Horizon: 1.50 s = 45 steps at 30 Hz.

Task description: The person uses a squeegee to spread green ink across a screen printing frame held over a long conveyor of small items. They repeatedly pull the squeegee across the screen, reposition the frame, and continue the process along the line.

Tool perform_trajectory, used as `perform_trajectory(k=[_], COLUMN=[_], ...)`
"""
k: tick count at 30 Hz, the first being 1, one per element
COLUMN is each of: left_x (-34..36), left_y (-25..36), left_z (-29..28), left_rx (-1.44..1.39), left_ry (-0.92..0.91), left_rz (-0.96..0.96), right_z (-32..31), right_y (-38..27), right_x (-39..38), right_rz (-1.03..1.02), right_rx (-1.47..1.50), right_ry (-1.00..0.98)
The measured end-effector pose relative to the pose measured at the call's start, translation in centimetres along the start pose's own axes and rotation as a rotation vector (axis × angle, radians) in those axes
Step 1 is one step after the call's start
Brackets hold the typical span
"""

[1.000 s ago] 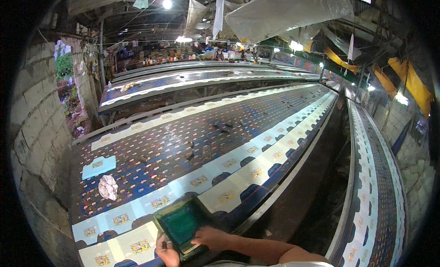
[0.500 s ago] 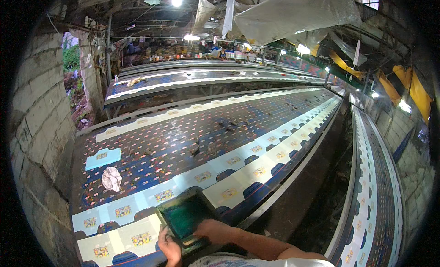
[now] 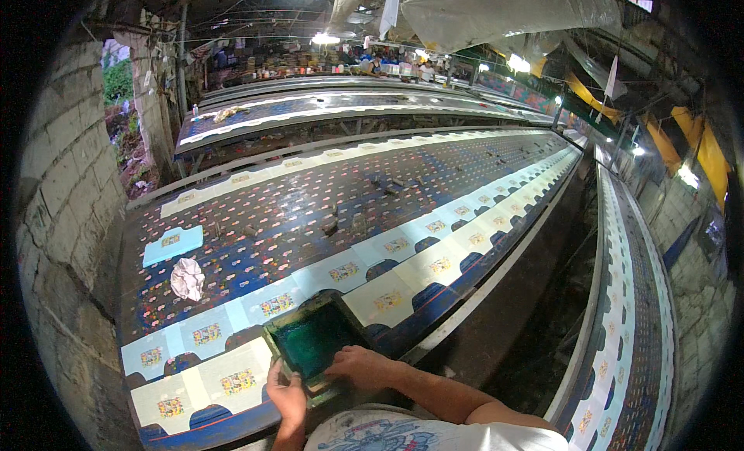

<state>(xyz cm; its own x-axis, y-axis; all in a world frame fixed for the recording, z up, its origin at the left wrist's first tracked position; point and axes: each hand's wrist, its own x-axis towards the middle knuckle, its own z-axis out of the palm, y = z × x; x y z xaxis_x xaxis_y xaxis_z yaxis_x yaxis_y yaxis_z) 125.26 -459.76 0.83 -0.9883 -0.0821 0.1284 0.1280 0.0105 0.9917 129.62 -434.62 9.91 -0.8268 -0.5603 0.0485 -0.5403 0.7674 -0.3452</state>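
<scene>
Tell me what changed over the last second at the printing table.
Little changed. The green screen frame lies on the printed fabric at the same spot along the table's near edge; only the head camera shifted slightly. The left hand still grips its near edge, and the right hand still rests on its near corner. The crumpled white rag and pale blue sheet stayed put.

1. One green-meshed printing screen (image 3: 316, 340) lay on the near table.
2. Two hands were on it: left hand (image 3: 288, 395), right hand (image 3: 363, 367).
3. One crumpled white rag (image 3: 187, 279).
4. One loose pale-blue panel (image 3: 172, 244).
5. Three long printing tables were countable; those farther back could not be counted.
</scene>
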Motion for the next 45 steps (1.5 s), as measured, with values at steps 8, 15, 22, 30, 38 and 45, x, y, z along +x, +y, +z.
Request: perform_trajectory(k=[8, 15, 22, 30, 38, 45], left_x=[-0.4, -0.6, -1.1, -2.0, -2.7, -2.7], left_y=[-0.6, 1.4, 2.4, 2.0, 0.2, 0.7], left_z=[-0.5, 0.1, 3.8, 19.4, 27.0, 27.3], left_rx=[0.329, 0.421, 0.105, 0.091, -0.036, -0.019], left_ry=[0.013, 0.011, 0.064, 0.083, 0.076, 0.115], left_rz=[0.132, 0.119, 0.087, 0.104, -0.093, -0.202], right_z=[-0.7, 0.8, -1.6, -3.7, -5.7, -6.7], right_y=[-0.6, 1.4, 3.9, 14.2, 21.6, 23.4], right_x=[-0.6, -0.8, -5.2, -14.3, -19.5, -19.8], right_rz=[-0.045, -0.136, -0.089, 0.078, -0.006, -0.079], right_rx=[0.030, 0.102, 0.248, 0.368, 0.419, 0.478], right_ry=[0.051, 0.102, 0.593, 0.647, 0.589, 0.516])
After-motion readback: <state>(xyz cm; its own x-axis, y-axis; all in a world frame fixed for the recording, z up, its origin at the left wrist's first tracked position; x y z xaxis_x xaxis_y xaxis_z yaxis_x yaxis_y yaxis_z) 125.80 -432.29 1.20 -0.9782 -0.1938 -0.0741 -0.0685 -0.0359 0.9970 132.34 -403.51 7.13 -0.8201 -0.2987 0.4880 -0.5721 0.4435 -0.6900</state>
